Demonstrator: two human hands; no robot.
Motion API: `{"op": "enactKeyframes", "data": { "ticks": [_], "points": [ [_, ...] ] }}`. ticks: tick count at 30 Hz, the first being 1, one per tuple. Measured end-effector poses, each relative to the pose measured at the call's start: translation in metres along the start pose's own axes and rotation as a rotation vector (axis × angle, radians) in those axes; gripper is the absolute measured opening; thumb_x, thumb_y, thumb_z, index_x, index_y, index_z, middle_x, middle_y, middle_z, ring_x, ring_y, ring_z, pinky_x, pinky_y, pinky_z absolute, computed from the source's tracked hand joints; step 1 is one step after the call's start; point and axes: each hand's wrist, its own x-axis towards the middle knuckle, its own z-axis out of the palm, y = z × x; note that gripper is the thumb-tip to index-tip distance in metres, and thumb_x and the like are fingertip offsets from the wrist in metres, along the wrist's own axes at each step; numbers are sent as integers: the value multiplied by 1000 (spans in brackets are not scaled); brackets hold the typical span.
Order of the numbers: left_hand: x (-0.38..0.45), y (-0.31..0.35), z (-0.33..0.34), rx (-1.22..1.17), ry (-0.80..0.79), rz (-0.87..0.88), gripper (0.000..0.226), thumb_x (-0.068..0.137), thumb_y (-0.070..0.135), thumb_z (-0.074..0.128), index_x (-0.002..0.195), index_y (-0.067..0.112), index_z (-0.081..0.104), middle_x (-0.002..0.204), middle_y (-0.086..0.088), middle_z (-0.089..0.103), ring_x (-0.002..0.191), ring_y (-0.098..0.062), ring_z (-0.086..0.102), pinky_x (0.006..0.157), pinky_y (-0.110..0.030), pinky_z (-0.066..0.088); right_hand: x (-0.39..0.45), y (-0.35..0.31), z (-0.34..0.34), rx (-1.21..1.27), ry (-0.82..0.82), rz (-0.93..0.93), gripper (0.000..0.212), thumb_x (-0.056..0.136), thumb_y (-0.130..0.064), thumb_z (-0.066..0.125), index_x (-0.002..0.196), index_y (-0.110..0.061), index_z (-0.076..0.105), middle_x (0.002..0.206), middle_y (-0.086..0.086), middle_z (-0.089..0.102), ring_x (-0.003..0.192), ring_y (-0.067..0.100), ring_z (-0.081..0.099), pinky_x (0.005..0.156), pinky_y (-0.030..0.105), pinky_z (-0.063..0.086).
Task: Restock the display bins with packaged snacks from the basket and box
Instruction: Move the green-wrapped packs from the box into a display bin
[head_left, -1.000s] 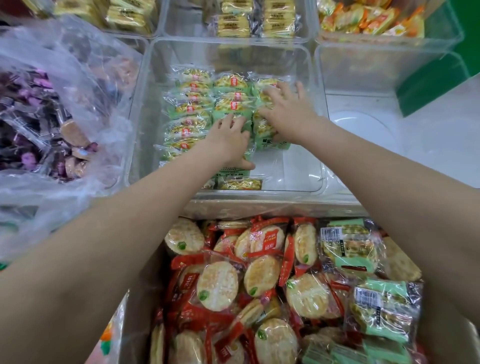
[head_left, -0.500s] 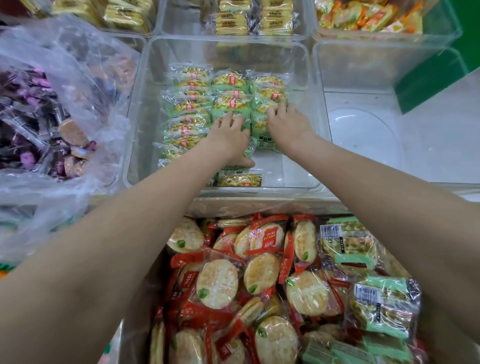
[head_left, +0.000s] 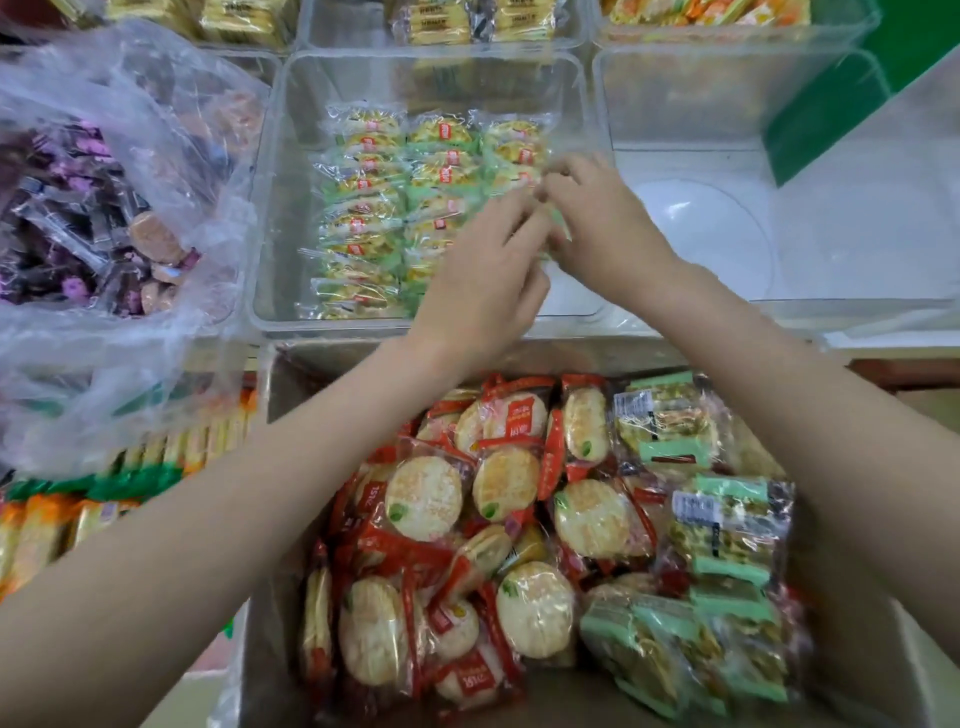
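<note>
The fingers (head_left: 519, 208) of the left hand (head_left: 483, 291) and those of the right hand (head_left: 597, 228) meet over the right-hand row of green-wrapped snack packets (head_left: 395, 218) inside the clear display bin (head_left: 270, 208). Both sets of fingers are bent and their tips come together at a pale green packet, though motion blur there hides whether either hand truly pinches it, so the grip cannot be told. The left hand lies with its back up, its thumb low by the bin's near right floor; the right hand reaches in from the right, knuckles raised. The packets in the bin stand in three neat rows running from the far wall toward the near wall, the left and middle rows long, the right row shorter and partly covered by the hands. Just right of this bin stands another clear bin (head_left: 779, 130). To the left, a crumpled clear plastic bag (head_left: 130, 104) holds purple-wrapped snacks (head_left: 72, 249). Beyond, bins at the top edge hold yellow packets (head_left: 441, 26). Below the forearms, nearest the camera, a box (head_left: 275, 571) is packed with round rice crackers in red wrappers (head_left: 426, 499), with green packets (head_left: 727, 525) piled along its right side.
</note>
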Motion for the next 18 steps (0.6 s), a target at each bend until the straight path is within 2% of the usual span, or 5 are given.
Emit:
{"op": "enactKeyframes", "data": {
  "ticks": [3,6,9,13,18],
  "points": [
    [-36,33,16,-93,-153,99,17,76,1,46,87,0,59,86,-13,55,79,-19,46,62,-24,35,-60,-3,-34,168,101,5,19,85,-15,48,88,-3,62,76,9,63,72,26,57,65,34,42],
    [-60,59,39,-94,-439,86,20,81,4,49,97,0,60,92,-15,57,81,-29,57,66,-28,38,-107,1,-51,188,3,75,18,84,-20,49,86,-8,62,62,3,62,56,22,55,57,31,43],
    [-62,75,66,-76,-625,3,35,85,1,49,120,0,54,117,-16,54,107,-32,54,86,-41,43,-141,17,-50,34,-259,162,13,90,-19,51,86,-11,61,73,4,65,70,25,59,64,36,46],
    [-48,83,95,105,-705,209,70,80,-8,49,144,9,29,152,-8,27,138,-24,27,110,-34,30,-178,33,-50,-73,-677,262,18,88,-26,58,99,-13,62,92,1,66,85,20,61,78,36,50],
    [-26,105,116,454,-851,355,83,87,3,50,150,24,-1,157,2,4,137,-25,18,103,-34,31,-216,30,-36,-132,-902,341,68,77,-33,74,132,-12,40,137,12,35,122,28,41,98,37,41]
  ]
}}
